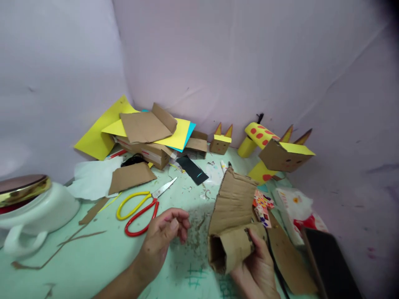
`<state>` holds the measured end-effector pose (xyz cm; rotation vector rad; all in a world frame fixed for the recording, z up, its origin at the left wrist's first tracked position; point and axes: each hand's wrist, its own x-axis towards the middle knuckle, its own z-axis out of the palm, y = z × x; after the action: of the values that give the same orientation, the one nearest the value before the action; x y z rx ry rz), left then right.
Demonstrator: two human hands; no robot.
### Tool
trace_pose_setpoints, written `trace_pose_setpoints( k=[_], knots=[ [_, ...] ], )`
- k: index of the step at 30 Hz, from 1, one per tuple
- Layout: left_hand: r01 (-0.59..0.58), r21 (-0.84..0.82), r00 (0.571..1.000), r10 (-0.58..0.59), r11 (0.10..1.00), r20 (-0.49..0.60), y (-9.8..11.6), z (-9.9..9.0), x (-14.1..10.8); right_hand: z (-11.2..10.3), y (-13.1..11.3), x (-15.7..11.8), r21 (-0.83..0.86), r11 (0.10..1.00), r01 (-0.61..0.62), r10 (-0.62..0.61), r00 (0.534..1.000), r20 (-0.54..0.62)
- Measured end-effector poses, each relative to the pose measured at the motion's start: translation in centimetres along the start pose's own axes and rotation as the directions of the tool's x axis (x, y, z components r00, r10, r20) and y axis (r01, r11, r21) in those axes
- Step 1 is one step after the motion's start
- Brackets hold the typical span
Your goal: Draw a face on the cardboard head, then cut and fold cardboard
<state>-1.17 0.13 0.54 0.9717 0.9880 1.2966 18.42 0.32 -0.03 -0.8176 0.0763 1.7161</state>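
My right hand (260, 265) grips a piece of brown corrugated cardboard (235, 199) near the front right of the table. Its lower part is rolled into a tube, with the open end facing left. The upper part fans out toward the back. My left hand (165, 236) is empty, its fingers loosely curled and apart, a little left of the cardboard. Just behind and left of that hand lie scissors (152, 200) with one yellow and one red handle, blades slightly apart and pointing away.
A yellow spotted cardboard animal (262, 135) and a small cardboard head (220, 143) stand at the back. Yellow sheets (177, 137) and cardboard (146, 126) pile up back left. A white pot (59, 203) sits far left. A tissue pack (293, 207) and a dark flat object (330, 261) lie right.
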Motion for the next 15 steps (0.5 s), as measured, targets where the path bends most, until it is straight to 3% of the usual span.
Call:
trace_pose_setpoints(
  k=[5, 7, 10, 13, 15],
  knots=[
    [-0.062, 0.355, 0.997, 0.070, 0.933, -0.011, 0.3, -0.5, -0.3, -1.1, 0.2, 0.4, -0.083, 0.995, 0.063, -0.064, 0.998, -0.006],
    [-0.069, 0.577, 0.987, 0.139, 0.814, -0.078, 0.9, -1.7, 0.0, -1.6, 0.1, 0.4, -0.117, 0.983, 0.144, -0.149, 0.988, -0.033],
    [0.014, 0.828, 0.956, 0.236, 0.561, -0.176, 2.1, -4.5, 1.0, -2.3, 0.0, 0.5, -0.188, 0.959, 0.213, -0.216, 0.976, 0.006],
    [0.075, 0.925, 0.954, 0.243, 0.373, -0.175, 3.1, -6.9, 2.1, -2.3, 0.0, 0.7, -0.198, 0.955, 0.220, -0.220, 0.975, 0.020],
    [0.046, 0.946, 0.937, 0.315, 0.321, -0.152, 3.2, -7.2, 2.2, -1.9, 0.2, 0.7, -0.178, 0.957, 0.228, -0.235, 0.972, -0.017]
  ],
)
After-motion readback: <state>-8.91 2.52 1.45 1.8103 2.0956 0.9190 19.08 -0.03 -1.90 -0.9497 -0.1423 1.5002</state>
